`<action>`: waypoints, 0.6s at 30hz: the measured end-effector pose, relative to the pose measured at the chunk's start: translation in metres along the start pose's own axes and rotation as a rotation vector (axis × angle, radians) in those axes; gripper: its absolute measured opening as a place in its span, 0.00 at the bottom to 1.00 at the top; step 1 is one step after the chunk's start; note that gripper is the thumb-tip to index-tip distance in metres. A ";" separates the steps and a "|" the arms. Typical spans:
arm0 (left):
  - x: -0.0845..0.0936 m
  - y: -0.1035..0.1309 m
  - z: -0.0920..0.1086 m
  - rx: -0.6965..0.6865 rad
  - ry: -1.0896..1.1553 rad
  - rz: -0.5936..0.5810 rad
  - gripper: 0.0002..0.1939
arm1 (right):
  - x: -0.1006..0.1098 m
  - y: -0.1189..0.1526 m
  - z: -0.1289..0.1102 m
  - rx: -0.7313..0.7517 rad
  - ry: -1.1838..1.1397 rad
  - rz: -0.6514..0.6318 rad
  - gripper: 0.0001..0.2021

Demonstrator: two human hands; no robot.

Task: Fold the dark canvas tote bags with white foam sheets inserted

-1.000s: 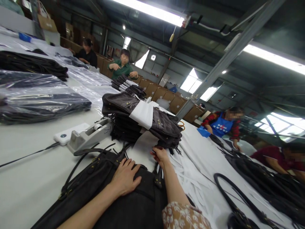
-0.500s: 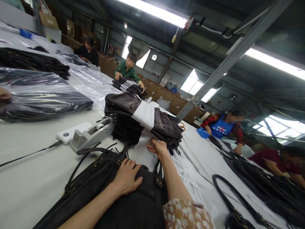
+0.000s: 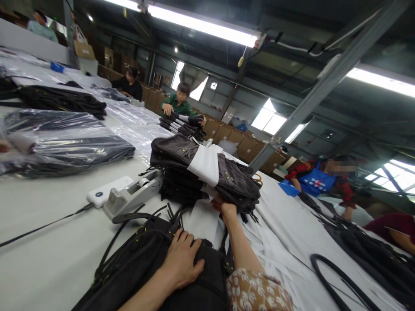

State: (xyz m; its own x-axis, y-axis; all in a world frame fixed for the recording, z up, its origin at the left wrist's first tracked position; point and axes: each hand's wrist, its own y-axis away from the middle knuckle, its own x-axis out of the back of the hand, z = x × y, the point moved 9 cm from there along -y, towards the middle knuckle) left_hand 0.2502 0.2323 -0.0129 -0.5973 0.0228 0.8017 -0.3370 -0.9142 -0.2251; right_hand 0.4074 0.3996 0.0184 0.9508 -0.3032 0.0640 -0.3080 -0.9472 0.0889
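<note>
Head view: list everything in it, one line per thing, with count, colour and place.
bag under the hands: one, black, near table edge
stack of bags: one, dark grey, centre, white paper sheet draped over top
tape dispenser: one, grey, left of stack
flat device: one, white, cable attached, beside dispenser
plastic-wrapped bags: several, black, far left
loose straps: black, right
co-workers: four at the table, a fifth far left
cartons: brown, background
left hand: flat on near bag
right hand: at stack's lower edge, grip unclear
</note>
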 end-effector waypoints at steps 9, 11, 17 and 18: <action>0.000 0.001 0.003 -0.024 -0.046 0.009 0.25 | 0.013 0.074 -0.032 -0.058 0.140 -0.140 0.23; 0.002 0.002 0.003 -0.024 -0.044 0.029 0.25 | 0.022 0.113 -0.038 -0.070 0.181 -0.169 0.23; -0.004 0.004 -0.005 -0.099 0.121 0.088 0.17 | 0.037 0.239 -0.028 0.083 0.428 -0.256 0.16; -0.006 0.003 -0.007 -0.109 0.148 0.092 0.15 | 0.038 0.255 -0.024 0.169 0.526 -0.280 0.14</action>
State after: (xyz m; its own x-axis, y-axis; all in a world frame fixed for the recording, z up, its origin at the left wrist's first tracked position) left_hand 0.2471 0.2321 -0.0221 -0.7267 0.0078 0.6869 -0.3484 -0.8659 -0.3589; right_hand 0.3642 0.1486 0.0676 0.8373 0.0104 0.5466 0.0010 -0.9998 0.0176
